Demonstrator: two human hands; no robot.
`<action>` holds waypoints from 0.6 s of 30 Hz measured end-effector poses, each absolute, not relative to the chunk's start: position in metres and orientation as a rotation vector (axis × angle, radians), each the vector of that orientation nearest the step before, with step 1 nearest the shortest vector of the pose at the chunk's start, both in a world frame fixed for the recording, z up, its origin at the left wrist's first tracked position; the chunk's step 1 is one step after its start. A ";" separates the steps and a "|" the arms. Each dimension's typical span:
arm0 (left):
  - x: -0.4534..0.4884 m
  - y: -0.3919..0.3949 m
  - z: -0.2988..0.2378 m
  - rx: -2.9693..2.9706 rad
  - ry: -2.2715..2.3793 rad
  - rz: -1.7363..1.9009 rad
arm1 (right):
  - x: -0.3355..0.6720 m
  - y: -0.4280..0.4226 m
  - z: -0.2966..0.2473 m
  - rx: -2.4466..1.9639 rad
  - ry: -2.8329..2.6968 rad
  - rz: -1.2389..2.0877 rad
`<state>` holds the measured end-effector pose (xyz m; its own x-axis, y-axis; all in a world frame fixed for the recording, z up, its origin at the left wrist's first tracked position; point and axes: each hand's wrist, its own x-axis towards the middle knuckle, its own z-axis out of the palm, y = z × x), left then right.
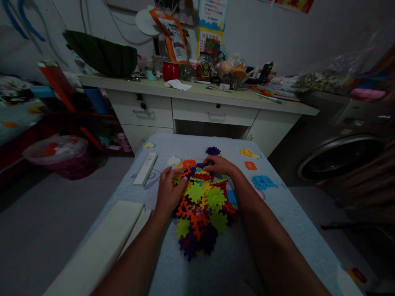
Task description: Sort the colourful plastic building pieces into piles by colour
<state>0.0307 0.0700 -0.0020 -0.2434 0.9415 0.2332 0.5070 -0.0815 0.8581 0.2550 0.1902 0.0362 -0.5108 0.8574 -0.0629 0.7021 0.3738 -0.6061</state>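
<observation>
A heap of colourful plastic gear pieces in green, orange, yellow, red, blue and purple lies in the middle of the cloth-covered table. My left hand rests against the heap's left side, thumb apart from the fingers. At the far edge of the heap is my right hand, its fingers bent together on the pieces; what they pinch is too small to make out. Just beyond that hand lies a purple gear. To the right are a yellow gear, an orange gear and several blue gears.
A white box lies on the table's left, with a long white panel along the near left edge. Behind stands a white desk crowded with jars and cups. A washing machine is at right, a pink bin at left.
</observation>
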 end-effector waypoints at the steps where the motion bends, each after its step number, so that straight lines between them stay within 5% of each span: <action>1: 0.031 0.070 -0.002 1.561 1.749 1.279 | 0.256 0.190 0.038 -1.372 -2.366 0.865; 7: 0.031 0.070 -0.002 1.553 1.760 1.282 | 0.273 0.192 0.048 -1.310 -2.211 0.917; 18: 0.032 0.069 -0.001 1.586 1.784 1.246 | 0.305 0.214 0.012 -1.635 -1.626 0.368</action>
<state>0.0317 0.0694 -0.0012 -0.2416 0.9425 0.2308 0.5411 -0.0666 0.8383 0.3045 0.2138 0.0117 0.1371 0.9389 0.3157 0.7112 0.1286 -0.6912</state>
